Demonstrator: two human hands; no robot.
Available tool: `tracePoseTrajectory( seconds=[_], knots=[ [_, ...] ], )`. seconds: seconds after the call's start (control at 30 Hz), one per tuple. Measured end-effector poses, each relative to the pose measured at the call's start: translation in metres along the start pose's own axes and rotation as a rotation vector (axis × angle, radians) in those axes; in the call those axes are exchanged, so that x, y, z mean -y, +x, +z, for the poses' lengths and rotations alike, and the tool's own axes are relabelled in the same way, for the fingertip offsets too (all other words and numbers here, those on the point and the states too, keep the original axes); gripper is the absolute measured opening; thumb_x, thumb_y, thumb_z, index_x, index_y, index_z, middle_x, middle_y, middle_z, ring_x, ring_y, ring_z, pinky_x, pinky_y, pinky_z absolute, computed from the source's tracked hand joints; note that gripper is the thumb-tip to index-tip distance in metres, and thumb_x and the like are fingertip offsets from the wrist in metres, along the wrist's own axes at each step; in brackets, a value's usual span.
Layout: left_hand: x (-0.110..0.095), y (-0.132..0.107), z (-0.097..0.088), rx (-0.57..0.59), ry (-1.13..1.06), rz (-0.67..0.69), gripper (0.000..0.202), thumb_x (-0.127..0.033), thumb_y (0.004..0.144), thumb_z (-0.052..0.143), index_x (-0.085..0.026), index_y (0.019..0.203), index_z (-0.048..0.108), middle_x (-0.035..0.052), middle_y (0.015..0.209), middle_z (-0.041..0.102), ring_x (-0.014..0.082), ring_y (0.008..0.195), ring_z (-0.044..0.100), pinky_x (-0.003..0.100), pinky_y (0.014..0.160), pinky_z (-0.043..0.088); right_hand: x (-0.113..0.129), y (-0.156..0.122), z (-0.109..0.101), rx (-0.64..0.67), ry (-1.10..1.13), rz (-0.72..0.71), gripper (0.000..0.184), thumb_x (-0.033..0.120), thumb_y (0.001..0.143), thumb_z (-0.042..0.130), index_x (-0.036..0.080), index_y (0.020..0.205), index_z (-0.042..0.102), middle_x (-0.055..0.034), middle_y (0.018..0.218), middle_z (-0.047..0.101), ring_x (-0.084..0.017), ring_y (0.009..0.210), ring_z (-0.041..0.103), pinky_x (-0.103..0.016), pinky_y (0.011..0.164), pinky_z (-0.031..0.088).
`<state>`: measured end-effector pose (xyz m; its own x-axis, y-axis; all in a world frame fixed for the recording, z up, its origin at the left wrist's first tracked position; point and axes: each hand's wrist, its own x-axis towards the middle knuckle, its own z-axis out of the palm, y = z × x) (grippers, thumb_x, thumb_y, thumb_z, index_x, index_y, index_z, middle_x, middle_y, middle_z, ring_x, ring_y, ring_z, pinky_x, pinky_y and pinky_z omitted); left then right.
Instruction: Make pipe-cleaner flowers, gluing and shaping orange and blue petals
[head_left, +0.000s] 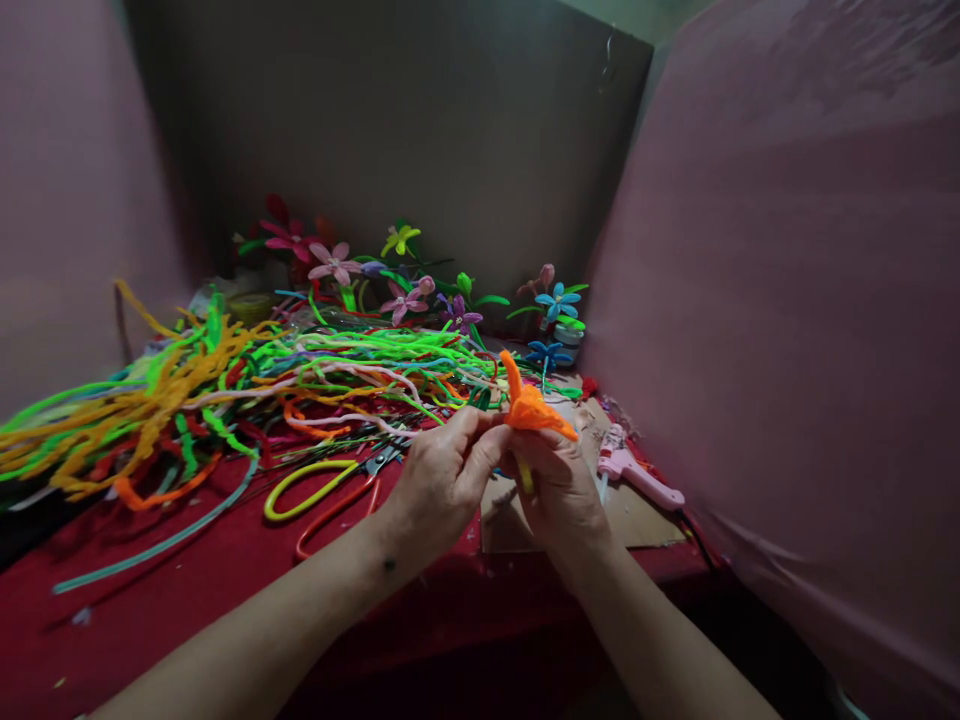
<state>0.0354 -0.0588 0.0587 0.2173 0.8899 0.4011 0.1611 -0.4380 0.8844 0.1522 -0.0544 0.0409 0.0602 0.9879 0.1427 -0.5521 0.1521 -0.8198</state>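
Observation:
Both my hands meet over the red table, fingers pinched around an orange pipe-cleaner flower (529,405) with pointed petals. My left hand (439,482) grips it from the left at the base of the petals. Under the flower, my right hand (559,487) is closed round its stem, where a short yellow piece (526,477) shows between the fingers. The flower's petals stick up and to the right above my fingers.
A big tangle of coloured pipe cleaners (225,390) covers the left of the red cloth (187,580). Finished flowers (334,262) stand along the back wall. A pink glue gun (637,475) lies on cardboard (637,515) at right. Scissors (379,460) lie beside a yellow loop.

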Motion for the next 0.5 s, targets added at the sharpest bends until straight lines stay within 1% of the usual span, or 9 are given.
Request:
tracePoseTrajectory(
  seconds=[0.07, 0.13, 0.2, 0.27, 0.33, 0.37, 0.43, 0.5],
  knots=[
    [-0.0006, -0.0013, -0.0011, -0.022, 0.075, 0.082, 0.013, -0.026, 0.082, 0.053, -0.018, 0.074, 0.060, -0.0012, 0.061, 0.054, 0.0100, 0.054, 0.047, 0.020, 0.051, 0.035, 0.0010, -0.0009, 0.0010, -0.010, -0.014, -0.007, 0.012, 0.023, 0.055, 0.074, 0.022, 0.067, 0.071, -0.0001, 0.068, 0.066, -0.014, 0.062, 0.056, -0.029, 0.065, 0.048],
    [-0.0003, -0.0016, -0.0025, -0.031, 0.106, 0.122, 0.018, -0.023, 0.082, 0.052, -0.018, 0.066, 0.057, -0.0020, 0.058, 0.051, 0.0093, 0.054, 0.045, 0.020, 0.052, 0.034, 0.0016, -0.0019, 0.0013, -0.005, -0.012, -0.016, 0.012, 0.022, 0.056, 0.074, 0.022, 0.068, 0.071, 0.0002, 0.068, 0.066, -0.012, 0.061, 0.056, -0.027, 0.064, 0.047],
    [-0.0002, -0.0018, -0.0035, -0.021, 0.096, 0.122, 0.023, -0.022, 0.084, 0.050, -0.017, 0.061, 0.054, -0.0030, 0.056, 0.046, 0.0081, 0.052, 0.042, 0.019, 0.051, 0.032, 0.0023, -0.0033, 0.0013, 0.014, -0.004, -0.045, 0.012, 0.021, 0.059, 0.073, 0.022, 0.071, 0.072, 0.0006, 0.071, 0.066, -0.011, 0.061, 0.055, -0.025, 0.064, 0.047],
    [-0.0005, -0.0018, -0.0043, -0.004, 0.054, 0.108, 0.021, -0.022, 0.084, 0.051, -0.017, 0.064, 0.055, -0.0034, 0.056, 0.045, 0.0074, 0.051, 0.039, 0.019, 0.050, 0.031, 0.0035, -0.0050, 0.0013, 0.037, -0.012, -0.104, 0.011, 0.020, 0.062, 0.073, 0.022, 0.072, 0.072, 0.0012, 0.072, 0.066, -0.010, 0.061, 0.054, -0.024, 0.064, 0.047],
    [-0.0006, -0.0014, -0.0050, 0.021, -0.038, 0.060, 0.021, -0.024, 0.084, 0.051, -0.016, 0.065, 0.056, -0.0035, 0.056, 0.043, 0.0069, 0.052, 0.038, 0.018, 0.049, 0.031, 0.0050, -0.0062, 0.0008, 0.054, -0.045, -0.158, 0.011, 0.019, 0.063, 0.072, 0.023, 0.073, 0.072, 0.0018, 0.071, 0.065, -0.010, 0.060, 0.053, -0.024, 0.063, 0.046],
    [-0.0003, -0.0008, -0.0054, 0.048, -0.116, 0.014, 0.023, -0.026, 0.084, 0.051, -0.016, 0.064, 0.055, -0.0037, 0.056, 0.042, 0.0064, 0.051, 0.037, 0.018, 0.048, 0.030, 0.0058, -0.0064, 0.0003, 0.061, -0.064, -0.172, 0.011, 0.018, 0.064, 0.072, 0.023, 0.074, 0.072, 0.0020, 0.069, 0.064, -0.010, 0.059, 0.052, -0.024, 0.063, 0.046],
    [0.0010, 0.0009, -0.0062, 0.139, -0.316, -0.115, 0.027, -0.030, 0.084, 0.052, -0.015, 0.061, 0.050, -0.0048, 0.052, 0.039, 0.0047, 0.045, 0.032, 0.017, 0.042, 0.026, 0.0075, -0.0057, -0.0016, 0.089, -0.083, -0.163, 0.010, 0.019, 0.064, 0.072, 0.022, 0.073, 0.072, 0.0023, 0.067, 0.064, -0.010, 0.059, 0.051, -0.024, 0.062, 0.045],
    [0.0036, 0.0030, -0.0068, 0.266, -0.532, -0.256, 0.027, -0.035, 0.084, 0.052, -0.016, 0.065, 0.049, -0.0068, 0.048, 0.037, 0.0028, 0.038, 0.022, 0.016, 0.036, 0.017, 0.0094, -0.0038, -0.0044, 0.133, -0.075, -0.107, 0.008, 0.021, 0.063, 0.073, 0.022, 0.070, 0.073, 0.0024, 0.065, 0.064, -0.010, 0.058, 0.051, -0.025, 0.062, 0.044]
  ],
)
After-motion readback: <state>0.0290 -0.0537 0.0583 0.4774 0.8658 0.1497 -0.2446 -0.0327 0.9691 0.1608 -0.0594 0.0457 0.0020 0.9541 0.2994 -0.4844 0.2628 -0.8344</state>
